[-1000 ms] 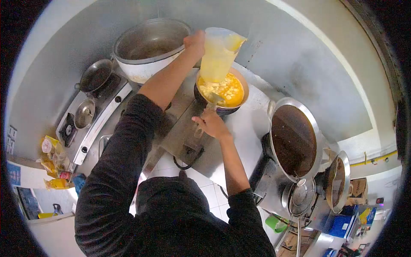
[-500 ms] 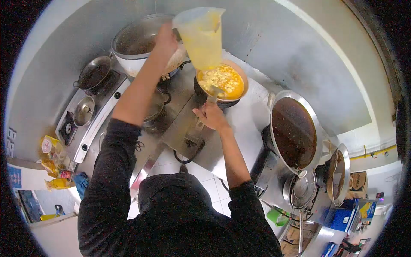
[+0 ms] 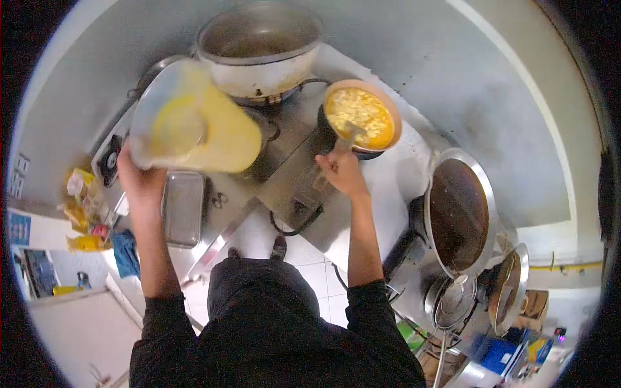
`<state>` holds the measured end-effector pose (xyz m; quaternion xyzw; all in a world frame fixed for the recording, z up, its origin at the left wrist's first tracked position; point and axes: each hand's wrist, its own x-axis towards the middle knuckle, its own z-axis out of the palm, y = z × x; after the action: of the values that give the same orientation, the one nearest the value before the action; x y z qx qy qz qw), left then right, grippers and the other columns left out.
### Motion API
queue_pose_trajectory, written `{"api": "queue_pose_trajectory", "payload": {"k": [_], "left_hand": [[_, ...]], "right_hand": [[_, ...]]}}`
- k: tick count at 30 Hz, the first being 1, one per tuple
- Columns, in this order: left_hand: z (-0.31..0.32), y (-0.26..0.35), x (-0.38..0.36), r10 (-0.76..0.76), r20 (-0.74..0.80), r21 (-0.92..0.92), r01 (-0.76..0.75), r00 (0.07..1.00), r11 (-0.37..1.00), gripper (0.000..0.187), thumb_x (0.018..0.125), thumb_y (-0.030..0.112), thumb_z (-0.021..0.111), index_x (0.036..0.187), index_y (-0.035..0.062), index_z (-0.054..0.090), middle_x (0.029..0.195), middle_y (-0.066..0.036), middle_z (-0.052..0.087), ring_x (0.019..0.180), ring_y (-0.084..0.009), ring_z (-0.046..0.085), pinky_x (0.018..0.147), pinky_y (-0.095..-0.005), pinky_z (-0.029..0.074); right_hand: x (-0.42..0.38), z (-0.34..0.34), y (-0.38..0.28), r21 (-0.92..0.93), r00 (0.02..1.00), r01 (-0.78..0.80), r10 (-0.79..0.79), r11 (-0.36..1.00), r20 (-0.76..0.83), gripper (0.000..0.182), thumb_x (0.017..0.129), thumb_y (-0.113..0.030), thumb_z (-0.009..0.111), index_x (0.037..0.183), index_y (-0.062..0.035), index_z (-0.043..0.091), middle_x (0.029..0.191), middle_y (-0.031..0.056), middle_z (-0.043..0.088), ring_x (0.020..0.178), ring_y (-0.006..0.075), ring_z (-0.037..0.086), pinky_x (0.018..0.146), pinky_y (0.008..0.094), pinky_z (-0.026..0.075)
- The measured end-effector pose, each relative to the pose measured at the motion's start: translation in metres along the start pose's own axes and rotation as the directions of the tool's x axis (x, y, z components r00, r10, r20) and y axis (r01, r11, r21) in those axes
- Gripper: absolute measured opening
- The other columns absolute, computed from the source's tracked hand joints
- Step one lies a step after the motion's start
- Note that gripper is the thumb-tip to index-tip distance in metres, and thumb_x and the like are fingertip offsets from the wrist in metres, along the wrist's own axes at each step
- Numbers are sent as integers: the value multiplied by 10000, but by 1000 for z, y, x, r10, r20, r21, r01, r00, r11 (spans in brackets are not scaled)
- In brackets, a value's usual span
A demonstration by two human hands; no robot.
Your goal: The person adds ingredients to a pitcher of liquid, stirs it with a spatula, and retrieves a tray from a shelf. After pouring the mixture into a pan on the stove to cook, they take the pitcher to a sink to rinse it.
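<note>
My left hand (image 3: 139,174) is closed on a translucent plastic jug (image 3: 223,132), tilted on its side with yellow residue coating its inside. It hangs over the left side of the counter, blurred by motion. My right hand (image 3: 343,171) grips the handle of a flat metal spatula (image 3: 353,132). The spatula's blade reaches into a round pan (image 3: 391,103) on a burner. Yellow-orange liquid with pale egg-like curds (image 3: 362,116) fills the pan.
A large white pot (image 3: 259,71) stands behind the jug. Right of me sit a wide wok of dark liquid (image 3: 458,213), a strainer (image 3: 455,304) and another wide pan (image 3: 509,291). A glass dish (image 3: 183,226) and scissors (image 3: 219,200) lie on the left counter.
The jug has swung from above the pan to the left and nearer to me. My right hand stays at the pan with the spatula. The camera view has shifted.
</note>
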<state>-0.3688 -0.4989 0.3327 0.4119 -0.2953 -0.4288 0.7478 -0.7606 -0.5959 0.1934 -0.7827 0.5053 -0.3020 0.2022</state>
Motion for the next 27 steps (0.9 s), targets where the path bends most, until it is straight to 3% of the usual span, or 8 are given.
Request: {"api": "queue_pose_trajectory", "payload": {"k": [1, 4, 7, 11, 15, 19, 23, 27], "left_hand": [[-18, 10, -19, 27, -6, 85, -26, 1000, 996, 241, 890, 36, 481, 1108, -33, 559, 1087, -86, 612, 1001, -174, 593, 887, -333, 493], [-80, 38, -76, -138, -200, -302, 73, 970, 950, 300, 931, 189, 449, 1126, -13, 555, 1120, -134, 598, 1036, -235, 587, 899, -412, 496], [-116, 60, -139, 111, -448, 165, -40, 887, 985, 245, 918, 103, 437, 1083, -17, 573, 1037, -91, 619, 961, -176, 599, 850, -334, 496], [-209, 90, -222, 4, -646, -115, -102, 763, 988, 240, 939, 196, 414, 989, 43, 591, 944, -53, 620, 890, -165, 594, 771, -327, 489], [-277, 111, -319, 98, -838, -18, -207, 536, 978, 248, 947, 234, 412, 964, 64, 593, 941, -31, 629, 910, -159, 591, 808, -344, 470], [-375, 132, -434, 122, -959, 32, -331, 256, 943, 234, 952, 199, 443, 986, 22, 592, 977, -60, 637, 916, -165, 602, 829, -313, 473], [-468, 156, -534, 228, -974, 216, -345, -5, 914, 206, 935, 132, 493, 966, -51, 582, 950, -80, 634, 880, -158, 603, 800, -293, 477], [-581, 175, -618, 320, -937, 345, -231, -138, 910, 134, 882, 70, 529, 870, -48, 591, 876, -66, 615, 803, -138, 561, 717, -291, 440]], "right_hand": [[0, -1, 2, -11, 999, 38, -38, 999, -15, 420, 868, -293, 618, 583, 11, 567, 614, 193, 578, 614, 388, 569, 618, 435, 461], [2, -3, -15, 36, 997, 71, -70, 997, -29, 385, 858, -311, 643, 622, -7, 623, 601, 156, 603, 585, 355, 586, 588, 418, 454], [2, 0, -25, 12, 994, -55, 54, 998, 90, 389, 839, -354, 673, 686, 2, 644, 661, 143, 626, 666, 318, 595, 682, 407, 463], [-9, 11, -101, -236, 957, 130, -60, 963, 284, 364, 844, -363, 643, 834, -2, 595, 835, 184, 600, 880, 371, 553, 821, 456, 417], [-58, 91, -238, -188, 864, 421, -329, 888, 381, 339, 850, -351, 628, 859, -14, 593, 866, 176, 587, 878, 369, 553, 786, 467, 424], [-152, 228, -387, 102, 498, 645, -518, 757, 696, 266, 844, -298, 614, 824, -32, 618, 867, 164, 608, 848, 347, 587, 752, 449, 460], [-291, 388, -486, 266, -86, 953, -714, 144, 695, 117, 775, -197, 612, 807, -95, 658, 813, 88, 641, 796, 248, 606, 661, 385, 459], [-395, 461, -626, 227, -448, 877, -549, -424, 706, 118, 756, -148, 610, 784, -101, 715, 732, 58, 654, 741, 251, 603, 622, 395, 459]]}}
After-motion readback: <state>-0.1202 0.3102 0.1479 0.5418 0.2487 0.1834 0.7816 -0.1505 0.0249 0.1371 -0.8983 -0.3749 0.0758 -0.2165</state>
